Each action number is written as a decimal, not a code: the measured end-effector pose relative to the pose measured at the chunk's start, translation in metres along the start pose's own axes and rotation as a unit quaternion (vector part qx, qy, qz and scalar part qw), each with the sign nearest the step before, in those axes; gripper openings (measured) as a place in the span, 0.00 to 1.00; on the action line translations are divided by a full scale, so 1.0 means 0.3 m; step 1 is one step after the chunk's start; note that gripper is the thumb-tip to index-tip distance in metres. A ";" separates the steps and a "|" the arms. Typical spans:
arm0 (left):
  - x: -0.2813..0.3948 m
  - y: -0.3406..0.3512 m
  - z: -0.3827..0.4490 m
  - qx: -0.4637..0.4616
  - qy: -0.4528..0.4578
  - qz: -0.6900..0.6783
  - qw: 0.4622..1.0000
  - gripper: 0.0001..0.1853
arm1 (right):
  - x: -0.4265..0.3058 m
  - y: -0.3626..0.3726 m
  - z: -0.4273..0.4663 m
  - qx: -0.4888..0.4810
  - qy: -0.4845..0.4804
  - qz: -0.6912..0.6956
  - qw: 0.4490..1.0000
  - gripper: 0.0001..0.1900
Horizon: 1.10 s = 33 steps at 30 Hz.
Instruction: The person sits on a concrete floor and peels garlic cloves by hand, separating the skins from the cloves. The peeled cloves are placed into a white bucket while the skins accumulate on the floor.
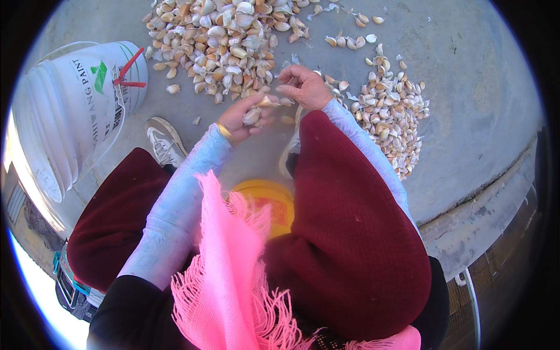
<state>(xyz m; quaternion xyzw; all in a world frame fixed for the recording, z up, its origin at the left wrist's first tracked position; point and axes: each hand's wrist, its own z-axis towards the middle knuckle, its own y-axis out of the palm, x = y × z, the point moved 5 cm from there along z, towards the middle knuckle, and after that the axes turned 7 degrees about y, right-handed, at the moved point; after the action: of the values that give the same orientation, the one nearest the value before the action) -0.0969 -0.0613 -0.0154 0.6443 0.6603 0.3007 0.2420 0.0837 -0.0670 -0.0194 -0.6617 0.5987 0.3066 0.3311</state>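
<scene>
My left hand (pixel 243 117) is palm up and holds a few garlic cloves (pixel 251 116), some with papery skin. Just to its right, my right hand (pixel 309 87) is held with curled fingers. A gap shows between its thumb and fingertips, and I see nothing in it. A blurred clove (pixel 286 101) is below the right thumb, but whether it lies on the floor or is in the air I cannot tell. Beyond both hands rises a large heap of unpeeled garlic cloves (pixel 218 43). A second, smaller pile of cloves (pixel 389 118) lies beside my right forearm.
A white paint bucket (pixel 83 105) with a red-handled tool (pixel 127 74) at its side stands at the left. Between my knees is a yellow bucket (pixel 262 192). Loose cloves (pixel 350 42) dot the concrete floor (pixel 472 109). A pink fringed scarf (pixel 227 262) hangs before me.
</scene>
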 end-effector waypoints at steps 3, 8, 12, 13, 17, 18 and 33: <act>0.063 0.009 -0.096 0.002 0.015 -0.011 1.000 0.17 | 0.002 0.150 -0.040 -0.043 -0.221 -0.412 0.883 0.13; 0.312 0.229 -0.375 -0.084 0.172 -0.008 0.982 0.16 | 0.060 0.146 -0.019 0.016 -0.136 -0.378 0.916 0.11; 0.570 0.431 -0.725 -0.262 0.336 -0.022 0.904 0.10 | 0.112 -0.035 -0.018 0.101 0.029 -0.083 0.991 0.05; 0.640 0.435 -0.842 -0.240 0.344 0.013 0.908 0.10 | 0.123 -0.087 -0.022 0.097 0.096 0.008 0.991 0.06; 0.887 0.190 -1.337 -0.056 0.459 0.101 0.881 0.04 | 0.095 -0.219 -0.041 0.095 0.146 0.190 0.966 0.13; 0.969 0.098 -1.438 -0.006 0.451 0.161 0.878 0.03 | 0.093 -0.240 -0.032 0.113 0.138 0.169 0.969 0.13; 0.310 0.308 -0.330 0.114 0.208 0.445 0.864 0.21 | -0.054 -0.188 -0.112 0.192 0.012 0.182 0.964 0.11</act>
<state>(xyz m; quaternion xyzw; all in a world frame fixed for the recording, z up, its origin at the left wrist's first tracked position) -0.1066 0.0220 0.1260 0.8148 0.3685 0.4264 -0.1357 0.1385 -0.0808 0.0176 -0.4695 0.7604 0.2334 0.3833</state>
